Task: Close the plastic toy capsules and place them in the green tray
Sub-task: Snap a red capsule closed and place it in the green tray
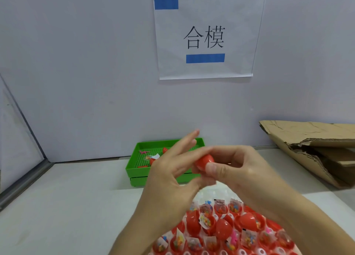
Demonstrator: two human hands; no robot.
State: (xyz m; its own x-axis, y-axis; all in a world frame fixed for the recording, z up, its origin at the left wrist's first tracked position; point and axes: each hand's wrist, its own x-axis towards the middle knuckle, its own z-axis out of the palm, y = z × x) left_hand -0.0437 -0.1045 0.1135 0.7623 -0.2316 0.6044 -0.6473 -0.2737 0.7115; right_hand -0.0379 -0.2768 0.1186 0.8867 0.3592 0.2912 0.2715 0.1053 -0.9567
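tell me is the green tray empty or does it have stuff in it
Not empty: the green tray holds a few red capsule pieces and a small pink toy.

A white table (67,206) is carrying a green tray (132,170) sitting near its far edge against the wall, flattened cardboard (307,139) lying at its far right corner, and a holder of open red capsules (221,233) sitting at its near edge
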